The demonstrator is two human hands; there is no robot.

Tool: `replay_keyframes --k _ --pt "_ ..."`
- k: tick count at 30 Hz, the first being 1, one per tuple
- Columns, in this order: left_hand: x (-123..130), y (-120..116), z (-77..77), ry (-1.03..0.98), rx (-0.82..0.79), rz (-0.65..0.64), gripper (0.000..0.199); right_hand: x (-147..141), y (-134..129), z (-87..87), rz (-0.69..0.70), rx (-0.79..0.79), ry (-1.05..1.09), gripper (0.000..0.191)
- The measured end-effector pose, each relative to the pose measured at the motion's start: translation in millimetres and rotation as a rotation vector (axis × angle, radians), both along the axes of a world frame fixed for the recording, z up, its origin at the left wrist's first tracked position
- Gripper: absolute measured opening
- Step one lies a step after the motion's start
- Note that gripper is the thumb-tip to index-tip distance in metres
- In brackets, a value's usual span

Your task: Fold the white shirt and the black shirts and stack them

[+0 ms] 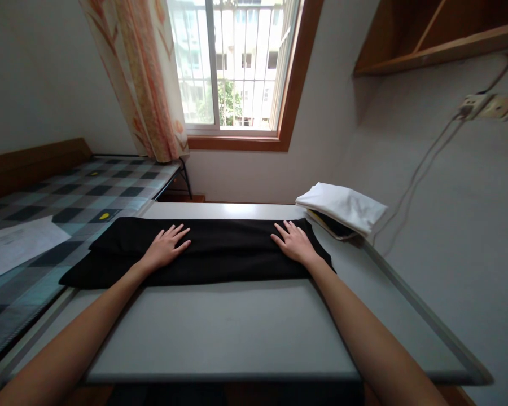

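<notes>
A long piece of black cloth [232,248] lies folded lengthwise across the white table [237,332], its left end reaching past the table's left edge. My left hand [168,246] rests flat on the cloth left of the middle, fingers spread. Toward the cloth's right end, my right hand [294,241] lies palm down with its fingers apart. Neither hand grips anything.
Folded white cloth [342,206] sits over dark items at the table's back right corner. A checked bed [122,180] with a paper sheet [21,243] adjoins on the left. A cable [415,172] hangs down the right wall.
</notes>
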State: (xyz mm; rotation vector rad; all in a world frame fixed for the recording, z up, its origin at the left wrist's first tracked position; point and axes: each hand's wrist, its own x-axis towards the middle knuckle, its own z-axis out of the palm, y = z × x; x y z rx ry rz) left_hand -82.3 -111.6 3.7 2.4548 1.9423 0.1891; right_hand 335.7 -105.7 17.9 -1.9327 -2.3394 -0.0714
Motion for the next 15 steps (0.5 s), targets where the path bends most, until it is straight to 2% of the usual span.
replay_keyframes --k 3,7,10,15 --pt "-1 0 1.6 -0.007 -0.031 0.012 0.061 3 2 0.9 -0.037 -0.103 0.024 0.074" --pt "-10 3 4.8 -0.01 -0.089 0.052 0.062 2 0 1.8 -0.042 -0.116 0.035 0.074" --pt "-26 7 6.8 -0.003 -0.106 0.161 0.063 1 -1 1.1 -0.04 -0.101 0.033 0.073" --pt "-60 13 10.0 0.036 -0.059 0.413 0.07 1 -1 0.1 -0.033 -0.083 0.033 0.072"
